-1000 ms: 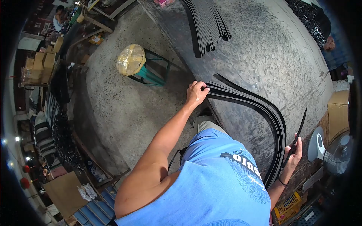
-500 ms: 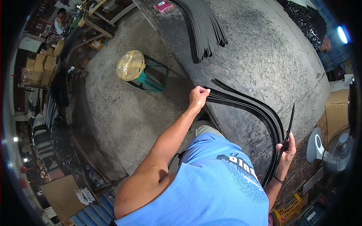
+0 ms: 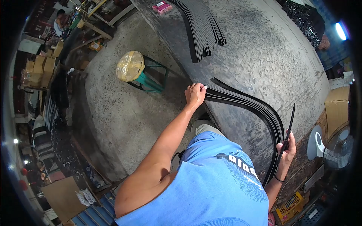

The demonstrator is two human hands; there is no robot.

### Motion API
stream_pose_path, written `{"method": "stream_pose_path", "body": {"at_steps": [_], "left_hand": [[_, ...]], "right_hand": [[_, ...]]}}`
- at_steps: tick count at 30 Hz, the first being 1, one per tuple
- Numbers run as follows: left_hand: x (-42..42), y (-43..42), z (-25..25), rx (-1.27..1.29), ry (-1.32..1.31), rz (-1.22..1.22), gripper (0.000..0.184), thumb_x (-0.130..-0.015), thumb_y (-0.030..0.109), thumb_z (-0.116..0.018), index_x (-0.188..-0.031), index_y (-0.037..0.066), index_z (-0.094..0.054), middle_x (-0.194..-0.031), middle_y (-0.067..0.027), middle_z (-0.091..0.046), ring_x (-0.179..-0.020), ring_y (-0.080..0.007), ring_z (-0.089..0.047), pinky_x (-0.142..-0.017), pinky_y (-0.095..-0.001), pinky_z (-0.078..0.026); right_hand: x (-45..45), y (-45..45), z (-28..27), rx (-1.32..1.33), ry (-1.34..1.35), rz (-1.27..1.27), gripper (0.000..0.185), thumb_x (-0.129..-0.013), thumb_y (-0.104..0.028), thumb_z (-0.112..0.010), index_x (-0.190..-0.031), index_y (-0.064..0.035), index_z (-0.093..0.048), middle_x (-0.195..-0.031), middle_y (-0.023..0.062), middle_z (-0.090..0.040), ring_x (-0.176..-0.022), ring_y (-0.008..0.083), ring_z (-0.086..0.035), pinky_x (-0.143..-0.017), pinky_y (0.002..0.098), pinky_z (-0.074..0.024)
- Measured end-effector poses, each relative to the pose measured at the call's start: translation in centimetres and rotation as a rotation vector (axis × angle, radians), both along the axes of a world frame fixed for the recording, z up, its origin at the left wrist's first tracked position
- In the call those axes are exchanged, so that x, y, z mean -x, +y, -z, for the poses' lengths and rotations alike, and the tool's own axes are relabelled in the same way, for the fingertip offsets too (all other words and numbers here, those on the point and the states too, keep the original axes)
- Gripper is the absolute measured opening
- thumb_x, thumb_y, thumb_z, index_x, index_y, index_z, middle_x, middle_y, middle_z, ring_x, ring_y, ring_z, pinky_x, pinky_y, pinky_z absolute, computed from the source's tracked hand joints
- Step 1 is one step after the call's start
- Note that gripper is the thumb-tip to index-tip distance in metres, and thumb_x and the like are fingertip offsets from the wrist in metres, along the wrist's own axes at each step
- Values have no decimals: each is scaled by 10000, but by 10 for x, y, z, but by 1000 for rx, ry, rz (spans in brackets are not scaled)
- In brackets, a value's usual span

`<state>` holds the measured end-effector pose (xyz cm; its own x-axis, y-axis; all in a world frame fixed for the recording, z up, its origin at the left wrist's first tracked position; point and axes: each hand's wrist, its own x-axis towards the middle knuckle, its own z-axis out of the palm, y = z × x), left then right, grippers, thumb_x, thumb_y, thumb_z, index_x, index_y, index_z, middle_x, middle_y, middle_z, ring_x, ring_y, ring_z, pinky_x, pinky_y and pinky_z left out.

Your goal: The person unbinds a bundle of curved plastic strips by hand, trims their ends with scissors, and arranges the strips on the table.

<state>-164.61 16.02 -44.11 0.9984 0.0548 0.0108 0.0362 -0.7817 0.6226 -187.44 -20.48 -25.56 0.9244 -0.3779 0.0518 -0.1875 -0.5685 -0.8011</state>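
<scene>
One bundle of black strips point(image 3: 247, 100) lies curved on the table point(image 3: 249, 45), ends at its left edge; left hand point(image 3: 195, 95) pinches those ends, best gripped firmly and evenly; right hand point(image 3: 289, 151) curls around a dark narrow piece point(image 3: 291, 120), its tip best angled clear of the bundle.

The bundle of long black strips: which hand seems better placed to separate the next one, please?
Left, probably: the left hand grips one end of the bundle, while the right hand holds a slim black pointed item.
</scene>
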Motion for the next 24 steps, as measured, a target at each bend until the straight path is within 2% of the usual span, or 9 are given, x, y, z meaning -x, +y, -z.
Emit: {"method": "stream_pose_path", "body": {"at_steps": [6,11,15,17,18,20,21,22,24], "left_hand": [[-8,6,12,-7,80,20,151,-832,251,-628,-853,115,-690,-975,-95,-681,-974,-354,-600,-817,-506,-464],[-8,4,-19,57,265,89,228,-797,272,-657,-947,103,-626,-907,-93,-679,-953,-332,-609,-825,-494,-460],[-10,3,-26,74,136,183,227,-796,236,-680,-929,81,-582,-861,-90,-660,-912,-302,-632,-776,-477,-477],[-12,-5,-36,393,106,252,204,-839,179,-670,-928,59,-532,-821,-60,-610,-772,-203,-663,-665,-358,-519],[-13,-13,-44,404,96,264,204,-839,179,-670,-928,59,-532,-821,-60,-610,-772,-203,-663,-665,-358,-519],[-15,-33,-58,969,277,204,189,-893,113,-617,-987,53,-463,-822,-57,-583,-696,-150,-654,-580,-265,-516],[-17,-47,-60,1096,205,228,181,-923,83,-570,-1018,51,-419,-838,-59,-582,-622,-144,-643,-549,-227,-515],[-17,-61,-64,1177,190,221,194,-918,76,-583,-1039,35,-436,-860,-69,-586,-657,-147,-648,-567,-244,-524],[-19,-87,-76,1175,139,180,234,-918,73,-597,-1095,14,-455,-869,-65,-591,-670,-135,-638,-574,-243,-522]], "right_hand": [[-1,3,-4,-25,-11,-9,612,-798,-201,-761,-1304,30,-506,-900,-16,-538,-714,63,-457,-623,201,-389],[1,0,2,7,-27,-7,607,-791,-184,-762,-1298,34,-509,-905,-16,-535,-713,64,-457,-623,201,-390],[-3,5,-3,-17,-26,-15,610,-782,-172,-769,-1290,42,-508,-953,-12,-532,-752,66,-467,-647,199,-396],[-6,8,-8,-79,-2,-19,634,-763,-177,-795,-1282,48,-509,-1005,6,-539,-810,79,-493,-696,199,-415],[-9,9,-2,-6,-66,-8,751,-780,-422,-794,-1311,31,-518,-820,-49,-463,-687,46,-409,-587,198,-337],[-12,13,0,-57,-97,3,755,-776,-408,-801,-1311,39,-510,-897,-32,-517,-724,46,-431,-613,186,-357],[-15,12,-3,-10,-90,-29,763,-770,-389,-811,-1315,45,-500,-975,-14,-550,-760,49,-455,-645,188,-385],[-16,13,-4,-6,-78,-14,644,-732,-292,-824,-1221,27,-553,-995,33,-545,-872,127,-525,-762,246,-438],[-25,24,-10,-46,-116,-9,664,-712,-329,-836,-1210,15,-562,-942,22,-522,-819,122,-499,-720,244,-423]]}}
